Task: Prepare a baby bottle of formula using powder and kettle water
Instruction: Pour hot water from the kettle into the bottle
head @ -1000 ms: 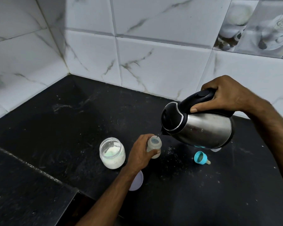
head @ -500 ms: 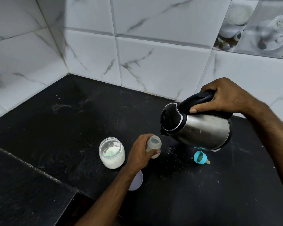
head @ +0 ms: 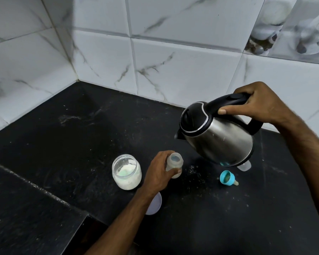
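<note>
Lifted off the bottle [head: 174, 165], kettle [head: 217, 137] stays gripped; jar [head: 126, 172], teat [head: 226, 177] nearby.

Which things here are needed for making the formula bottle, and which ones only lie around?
Needed: baby bottle, held by the left hand; kettle, held by the right hand; powder jar; blue teat ring.

Lying around: jar lid; clear cap behind the kettle.

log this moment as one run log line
stage: pour paused | left hand: grips bottle, upright, open | right hand: holds kettle by handle, spout clear of bottle | teat ring: on counter
</note>
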Demonstrator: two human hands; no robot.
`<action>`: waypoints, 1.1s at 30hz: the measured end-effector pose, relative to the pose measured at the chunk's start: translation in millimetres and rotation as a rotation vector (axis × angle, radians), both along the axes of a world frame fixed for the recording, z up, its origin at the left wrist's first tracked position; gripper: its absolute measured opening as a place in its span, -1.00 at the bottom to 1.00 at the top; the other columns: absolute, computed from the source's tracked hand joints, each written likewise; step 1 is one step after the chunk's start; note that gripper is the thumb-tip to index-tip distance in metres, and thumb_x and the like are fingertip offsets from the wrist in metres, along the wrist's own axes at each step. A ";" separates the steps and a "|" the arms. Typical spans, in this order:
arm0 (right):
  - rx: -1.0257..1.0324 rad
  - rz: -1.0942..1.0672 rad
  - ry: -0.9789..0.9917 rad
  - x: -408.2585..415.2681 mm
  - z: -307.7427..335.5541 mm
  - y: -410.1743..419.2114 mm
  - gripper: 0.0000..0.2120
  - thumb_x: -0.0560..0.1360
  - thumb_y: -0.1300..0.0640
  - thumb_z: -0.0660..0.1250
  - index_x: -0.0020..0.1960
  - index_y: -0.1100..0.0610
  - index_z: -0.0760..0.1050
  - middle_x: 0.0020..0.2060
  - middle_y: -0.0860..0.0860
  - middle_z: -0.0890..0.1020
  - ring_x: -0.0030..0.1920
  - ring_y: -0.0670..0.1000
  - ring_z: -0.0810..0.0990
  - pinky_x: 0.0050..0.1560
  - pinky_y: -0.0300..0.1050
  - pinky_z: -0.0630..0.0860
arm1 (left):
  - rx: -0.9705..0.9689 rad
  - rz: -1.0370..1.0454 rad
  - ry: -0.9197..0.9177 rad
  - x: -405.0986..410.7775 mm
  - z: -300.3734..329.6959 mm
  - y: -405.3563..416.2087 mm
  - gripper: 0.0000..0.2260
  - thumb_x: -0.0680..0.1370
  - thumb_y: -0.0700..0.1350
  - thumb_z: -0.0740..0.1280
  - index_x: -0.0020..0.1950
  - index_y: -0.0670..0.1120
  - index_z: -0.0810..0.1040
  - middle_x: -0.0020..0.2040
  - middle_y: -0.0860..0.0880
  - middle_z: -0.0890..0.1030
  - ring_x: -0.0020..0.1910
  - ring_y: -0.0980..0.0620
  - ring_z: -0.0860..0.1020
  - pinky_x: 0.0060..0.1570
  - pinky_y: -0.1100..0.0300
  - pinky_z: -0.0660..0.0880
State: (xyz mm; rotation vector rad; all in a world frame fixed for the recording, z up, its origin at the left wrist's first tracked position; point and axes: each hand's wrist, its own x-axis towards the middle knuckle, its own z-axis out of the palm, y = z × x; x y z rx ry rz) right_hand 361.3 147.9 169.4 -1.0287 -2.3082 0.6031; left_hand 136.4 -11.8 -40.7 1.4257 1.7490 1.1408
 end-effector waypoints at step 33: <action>-0.387 -0.066 0.572 -141.5 -116.5 22.8 -0.23 0.21 -0.30 0.53 -0.30 0.45 0.39 -0.46 0.11 0.35 -0.42 0.02 0.31 -0.37 -0.03 0.26 | 0.020 -0.002 0.006 1.7 -0.3 -0.9 -0.57 0.39 -0.01 0.50 0.23 0.08 0.49 0.13 0.16 0.55 0.15 0.17 0.53 0.14 0.01 0.52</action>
